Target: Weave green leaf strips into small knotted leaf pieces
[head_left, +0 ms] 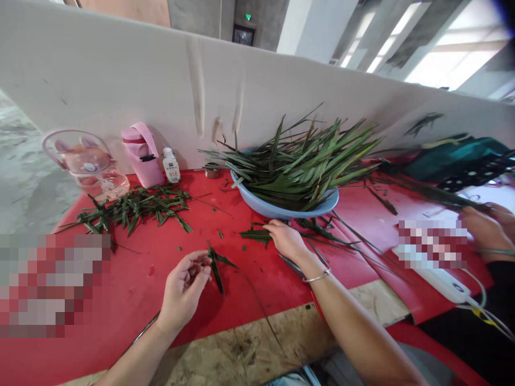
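My left hand [185, 289] pinches a folded green leaf strip [217, 273] between thumb and fingers, its pointed ends sticking out to the right. Over the red table covering, my right hand [287, 241] reaches down in front of the blue basin, fingers curved among dark green leaf pieces [255, 235]. Most of its fingertips are hidden, so what it grips cannot be made out. Under the right wrist, a dark grey handle-like thing [290, 264] shows in part. The blue basin [277, 206] holds a large heap of long green leaves [306, 166].
A pile of folded leaf pieces [137, 209] lies left, before a clear pink-handled bottle [107, 179], a pink bottle [145, 161] and a small white bottle [171, 166]. At right are a white power strip [438, 281] and another person's hands [488, 228]. A pale partition [132, 75] stands behind.
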